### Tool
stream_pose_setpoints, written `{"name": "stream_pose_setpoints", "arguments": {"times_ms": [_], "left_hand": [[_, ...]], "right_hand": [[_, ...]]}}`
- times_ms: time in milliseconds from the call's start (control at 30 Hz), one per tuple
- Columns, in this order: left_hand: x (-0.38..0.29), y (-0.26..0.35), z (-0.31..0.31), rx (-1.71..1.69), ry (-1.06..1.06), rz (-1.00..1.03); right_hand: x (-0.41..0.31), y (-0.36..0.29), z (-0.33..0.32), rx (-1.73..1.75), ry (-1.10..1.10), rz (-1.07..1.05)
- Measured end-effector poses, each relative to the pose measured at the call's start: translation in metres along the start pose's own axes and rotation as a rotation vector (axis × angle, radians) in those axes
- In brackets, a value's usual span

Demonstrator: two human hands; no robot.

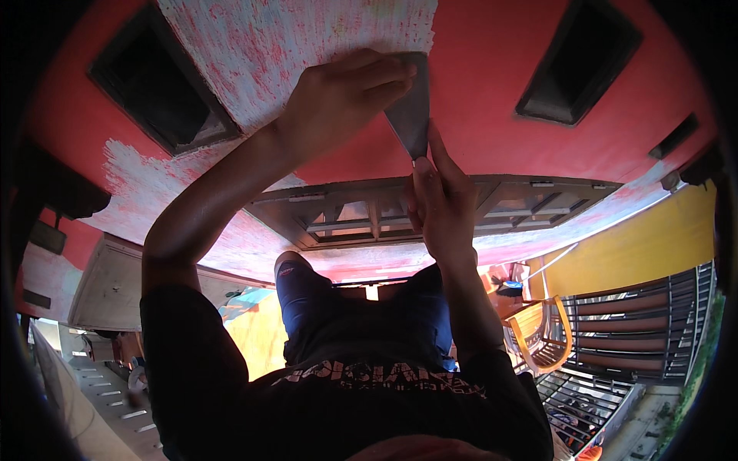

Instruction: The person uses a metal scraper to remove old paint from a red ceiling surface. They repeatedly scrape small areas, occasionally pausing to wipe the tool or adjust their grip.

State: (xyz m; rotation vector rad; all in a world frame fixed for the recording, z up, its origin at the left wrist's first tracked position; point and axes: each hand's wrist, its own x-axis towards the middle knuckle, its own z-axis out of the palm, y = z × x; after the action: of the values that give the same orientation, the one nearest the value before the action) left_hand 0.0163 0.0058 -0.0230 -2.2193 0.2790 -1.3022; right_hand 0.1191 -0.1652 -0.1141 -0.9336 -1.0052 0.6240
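Observation:
A wide metal scraper [410, 115] lies with its broad edge against the red painted wall [484, 75], at the border of a scraped patch [288, 52] showing pale, streaked plaster. My right hand [444, 201] grips the scraper's handle below the blade, the index finger stretched along the blade's side. My left hand [351, 92] rests on the blade near its broad edge, fingers pressed on its face; its palm side is hidden. Most of the handle is hidden in my right hand.
A wooden window frame with glass panes [375, 222] spans the wall below my hands. Dark framed openings [158, 80] [579, 63] sit at upper left and right. Far lower down stand a wooden chair [539, 337] and metal railings [622, 322]; a yellow wall [646, 230] is at right.

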Motion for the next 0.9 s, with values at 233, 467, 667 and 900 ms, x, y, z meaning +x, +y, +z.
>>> {"name": "stream_pose_setpoints", "arguments": {"times_ms": [233,467,667,900], "left_hand": [[0.010,-0.003,-0.007,0.059,-0.115,-0.004],[0.020,-0.017,-0.001,0.035,-0.079,-0.101],[0.018,-0.012,-0.004,0.032,-0.134,-0.116],[0.043,-0.012,-0.018,-0.081,-0.117,-0.103]], "right_hand": [[0.003,-0.010,0.007,0.045,0.064,0.042],[0.012,-0.017,0.000,0.029,0.032,-0.025],[0.009,-0.022,-0.002,0.089,0.015,-0.085],[0.017,-0.030,0.002,0.027,0.028,-0.011]]}}
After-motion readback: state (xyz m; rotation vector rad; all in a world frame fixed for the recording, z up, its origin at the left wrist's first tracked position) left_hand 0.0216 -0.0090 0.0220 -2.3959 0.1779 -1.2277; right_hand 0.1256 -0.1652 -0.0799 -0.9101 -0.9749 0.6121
